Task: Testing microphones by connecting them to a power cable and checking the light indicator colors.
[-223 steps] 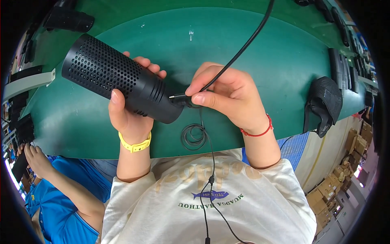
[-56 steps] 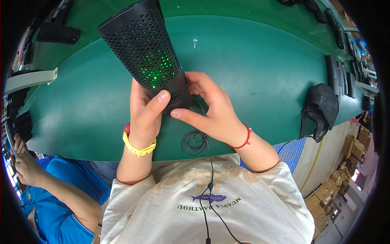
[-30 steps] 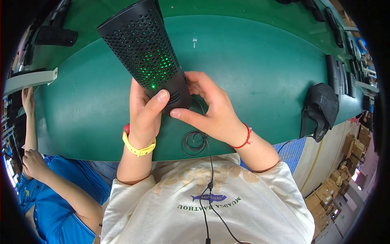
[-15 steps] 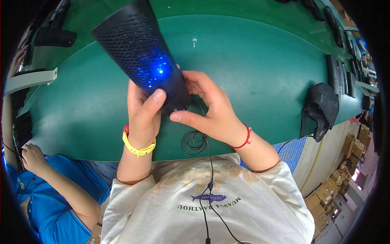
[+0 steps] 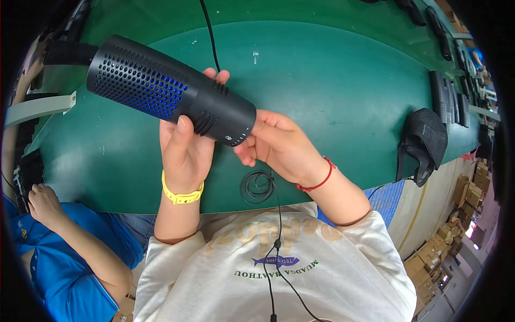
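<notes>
A black cylindrical microphone [image 5: 161,88] with a perforated grille lies tilted in the air above the green table, its far end toward the upper left. Blue light glows through part of the grille. My left hand [image 5: 185,139] wraps the lower body, thumb on the near side and fingertips showing beyond it. At the marked lower end, my right hand [image 5: 279,140] has its thumb and curled fingers against the end face; what the fingertips grip there is partly hidden. A thin black cable with a tied coil [image 5: 257,187] hangs below my right hand, running down over my shirt.
The green table [image 5: 332,107] bears a black mesh bag-like item [image 5: 426,139] and several black cylinders [image 5: 442,99] at the right. Another black cable [image 5: 210,32] runs away behind the microphone. A co-worker in blue [image 5: 80,252] sits at the left, near a pale bracket [image 5: 43,107].
The microphone has swung from pointing up toward the camera to lying leftward, and its blue glow looks dimmer. My right hand has shifted from its side to the lower end.
</notes>
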Available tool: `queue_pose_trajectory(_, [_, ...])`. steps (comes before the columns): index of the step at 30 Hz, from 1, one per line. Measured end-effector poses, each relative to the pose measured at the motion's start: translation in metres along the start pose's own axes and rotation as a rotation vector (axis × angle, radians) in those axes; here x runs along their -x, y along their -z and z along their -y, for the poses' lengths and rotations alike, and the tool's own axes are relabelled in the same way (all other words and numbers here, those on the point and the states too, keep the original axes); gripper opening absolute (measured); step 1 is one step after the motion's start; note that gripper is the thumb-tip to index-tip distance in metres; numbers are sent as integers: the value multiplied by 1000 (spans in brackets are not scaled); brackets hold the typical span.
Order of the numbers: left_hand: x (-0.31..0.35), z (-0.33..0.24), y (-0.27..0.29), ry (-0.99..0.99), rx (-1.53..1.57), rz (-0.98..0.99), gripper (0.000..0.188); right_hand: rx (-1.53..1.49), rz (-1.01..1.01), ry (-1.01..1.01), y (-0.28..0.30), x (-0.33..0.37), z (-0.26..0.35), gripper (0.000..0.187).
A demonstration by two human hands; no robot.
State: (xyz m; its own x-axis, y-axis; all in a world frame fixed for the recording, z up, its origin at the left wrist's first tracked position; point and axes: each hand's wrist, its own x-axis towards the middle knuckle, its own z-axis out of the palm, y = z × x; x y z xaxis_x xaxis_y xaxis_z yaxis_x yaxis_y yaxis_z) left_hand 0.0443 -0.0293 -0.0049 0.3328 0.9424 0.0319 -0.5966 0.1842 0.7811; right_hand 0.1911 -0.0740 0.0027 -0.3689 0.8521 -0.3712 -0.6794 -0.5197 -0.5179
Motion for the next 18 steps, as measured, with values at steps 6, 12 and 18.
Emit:
queue_pose_trajectory(6, [0,0,-1,-11,-46,45,65,-274,91,-102,9,-4,-5,10])
queue_pose_trajectory(12, [-1,-1,0,-23,-62,55,65,-302,-10,-82,2,-7,-5,10])
queue_pose_trajectory(18, [0,-1,1,-19,-40,52,65,-314,52,-53,4,-7,-6,9])
